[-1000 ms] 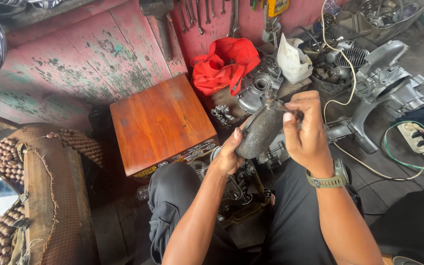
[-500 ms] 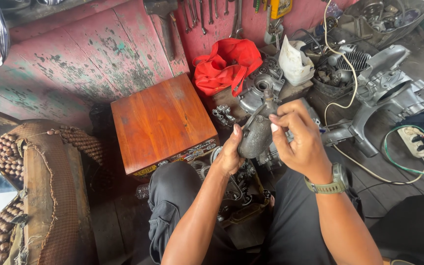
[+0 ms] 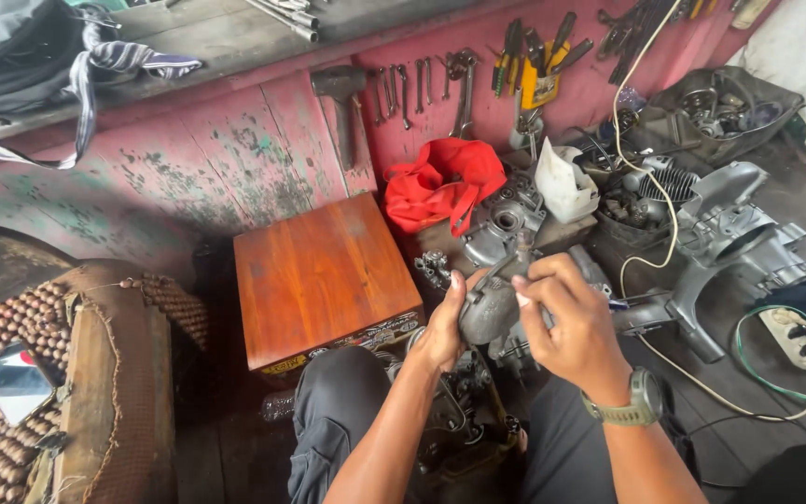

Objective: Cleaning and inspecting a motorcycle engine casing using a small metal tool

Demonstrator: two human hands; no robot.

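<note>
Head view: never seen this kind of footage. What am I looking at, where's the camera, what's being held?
The camera sits on a person's head and looks down at their own arms; there is no robot. The left hand cradles a grey metal engine part from below, and the right hand, with a watch on its wrist, grips it from above. Ahead lie a wooden box, a red cloth, more engine casings and a white cable. Wrenches hang on the pink wall.

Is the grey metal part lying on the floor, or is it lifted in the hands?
Lifted. The left hand cups the grey metal part from below and the right hand grips its top, above the person's knees.
</note>
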